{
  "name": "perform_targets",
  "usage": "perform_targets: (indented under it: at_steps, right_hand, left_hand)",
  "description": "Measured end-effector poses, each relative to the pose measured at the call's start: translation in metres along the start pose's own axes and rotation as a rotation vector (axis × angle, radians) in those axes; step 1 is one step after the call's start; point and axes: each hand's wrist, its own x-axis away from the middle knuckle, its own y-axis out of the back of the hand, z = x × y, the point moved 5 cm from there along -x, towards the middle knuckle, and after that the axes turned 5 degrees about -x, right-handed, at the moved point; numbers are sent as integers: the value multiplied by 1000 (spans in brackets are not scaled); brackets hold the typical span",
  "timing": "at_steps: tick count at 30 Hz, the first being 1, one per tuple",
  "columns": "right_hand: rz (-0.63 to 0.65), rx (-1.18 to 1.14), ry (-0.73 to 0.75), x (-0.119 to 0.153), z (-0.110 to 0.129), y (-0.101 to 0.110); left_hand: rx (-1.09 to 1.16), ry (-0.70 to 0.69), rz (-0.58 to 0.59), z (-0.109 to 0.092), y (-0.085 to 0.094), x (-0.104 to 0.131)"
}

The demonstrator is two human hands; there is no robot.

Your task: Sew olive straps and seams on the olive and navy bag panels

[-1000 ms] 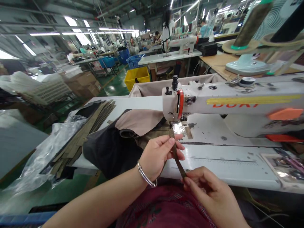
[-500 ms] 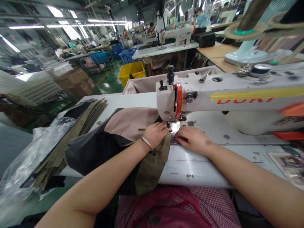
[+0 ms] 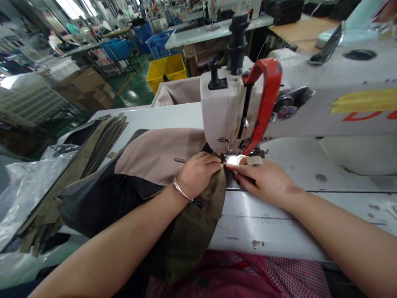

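My left hand, with a bracelet at its wrist, pinches the edge of an olive, black and beige fabric piece close to the needle area of a sewing machine. A thin dark strip sticks out beside that hand; its kind is unclear. My right hand rests on the machine bed, its index finger stretched to the fabric's edge and the thumb apart below it. A pale band wraps one of its fingers. A lit spot shows between the hands; the fingertips hide the needle.
A stack of olive fabric strips lies on the table's left side, next to clear plastic wrapping. A red lever-like guard juts from the machine head. Behind stand a yellow bin, blue crates and cardboard boxes.
The view has moved closer to the machine head. My right index finger has stretched left to the fabric's edge by the left fingertips. The left hand keeps its pinch.
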Motion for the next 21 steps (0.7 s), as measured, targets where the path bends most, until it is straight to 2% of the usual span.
perform_targets:
  at_steps: [5, 11, 21]
  right_hand:
    - [-52, -116, 16, 3, -3, 3]
    - [6, -54, -29, 2, -4, 0]
    - [-4, -5, -7, 0, 3, 2]
  left_hand:
    - [2, 19, -15, -1, 1, -3]
    - [17, 27, -12, 0, 1, -2]
    - [70, 42, -12, 1, -1, -5]
